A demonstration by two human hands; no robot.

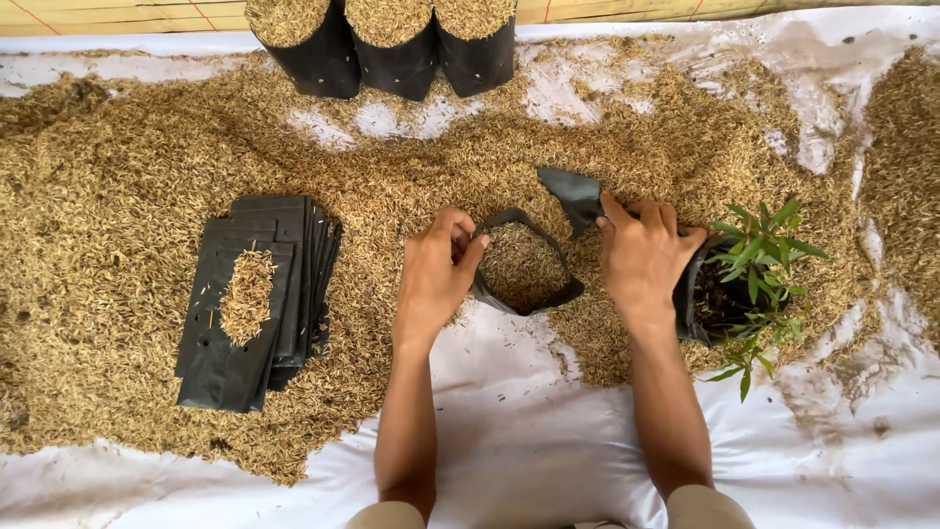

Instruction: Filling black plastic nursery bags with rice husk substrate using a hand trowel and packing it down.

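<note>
While husks [127, 167] are covering most of white sheet [529, 431], left hand [434, 274] is pinching rim of open black bag [522, 264], fingers curled on near-left edge. Bag is sitting between both hands, partly filled with husks. Right hand [641, 257] is lying flat, fingers spread, pressing black flap [573, 196] at bag's far-right corner. Seedling [754, 274] in black bag is lying just right of right hand. Flat bag stack [257, 299] is lying left; three filled bags [392, 39] are standing far side.
</note>
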